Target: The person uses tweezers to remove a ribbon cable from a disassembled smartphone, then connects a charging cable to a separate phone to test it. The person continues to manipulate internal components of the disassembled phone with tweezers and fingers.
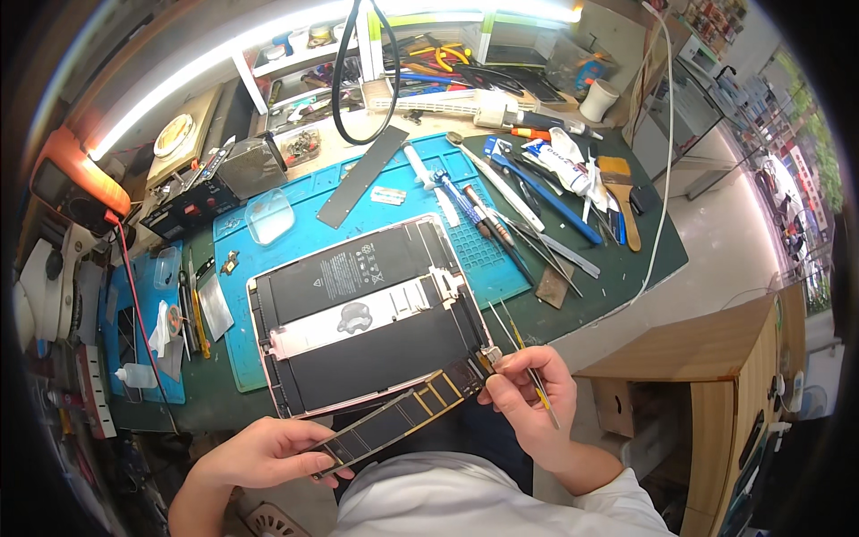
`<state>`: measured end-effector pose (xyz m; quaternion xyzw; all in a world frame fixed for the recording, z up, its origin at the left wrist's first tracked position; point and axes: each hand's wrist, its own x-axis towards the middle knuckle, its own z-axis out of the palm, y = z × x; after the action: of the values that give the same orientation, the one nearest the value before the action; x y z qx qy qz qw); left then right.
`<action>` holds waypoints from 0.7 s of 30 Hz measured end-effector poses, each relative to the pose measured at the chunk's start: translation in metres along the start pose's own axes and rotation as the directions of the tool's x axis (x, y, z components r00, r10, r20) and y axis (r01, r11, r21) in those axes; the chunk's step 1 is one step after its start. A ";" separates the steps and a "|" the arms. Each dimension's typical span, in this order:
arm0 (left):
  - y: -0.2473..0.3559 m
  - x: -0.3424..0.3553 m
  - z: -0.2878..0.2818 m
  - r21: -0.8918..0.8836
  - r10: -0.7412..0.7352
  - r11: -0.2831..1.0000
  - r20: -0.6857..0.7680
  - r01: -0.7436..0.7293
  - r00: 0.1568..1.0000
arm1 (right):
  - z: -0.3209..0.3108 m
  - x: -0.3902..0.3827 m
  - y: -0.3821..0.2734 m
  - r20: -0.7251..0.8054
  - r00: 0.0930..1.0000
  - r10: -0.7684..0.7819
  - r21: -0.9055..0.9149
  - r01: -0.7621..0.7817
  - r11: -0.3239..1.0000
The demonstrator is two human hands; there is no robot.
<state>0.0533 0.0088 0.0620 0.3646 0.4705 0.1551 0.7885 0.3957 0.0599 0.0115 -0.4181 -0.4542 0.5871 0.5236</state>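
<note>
**Circuit strip held over opened tablet**

Fingers of the left hand [268, 452] pinch the long circuit strip's [403, 413] lower-left end; right hand [528, 394] fingers clamp its upper-right end, tweezers [537, 385] tucked alongside. The strip runs diagonally along the opened tablet's [367, 313] near edge on the blue mat [295, 188].

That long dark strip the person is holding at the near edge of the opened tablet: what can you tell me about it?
The strip is a long, narrow, flat board, dark with gold-coloured rectangles along it. It lies slanted along the near edge of the opened tablet, which sits on a blue mat. The left hand holds its lower end, with the thumb on top. The right hand pinches its upper end at the tablet's corner and also holds thin tweezers. It looks stiff and thin.
</note>
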 end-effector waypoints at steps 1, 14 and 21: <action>0.000 0.000 0.001 0.002 0.004 1.000 -0.018 -0.004 1.000 | 0.000 0.000 0.000 -0.005 1.000 -0.001 0.004 0.001 1.000; 0.003 -0.008 0.005 0.041 0.000 0.999 -0.087 0.004 0.996 | 0.001 -0.002 -0.002 0.025 1.000 -0.006 -0.027 0.006 1.000; 0.004 -0.010 0.005 0.040 0.012 0.999 -0.084 -0.009 0.996 | -0.001 -0.003 -0.003 0.037 0.999 0.011 -0.005 -0.011 1.000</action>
<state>0.0525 0.0034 0.0726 0.3758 0.5045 0.1651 0.7596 0.3975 0.0573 0.0139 -0.4110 -0.4629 0.5965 0.5108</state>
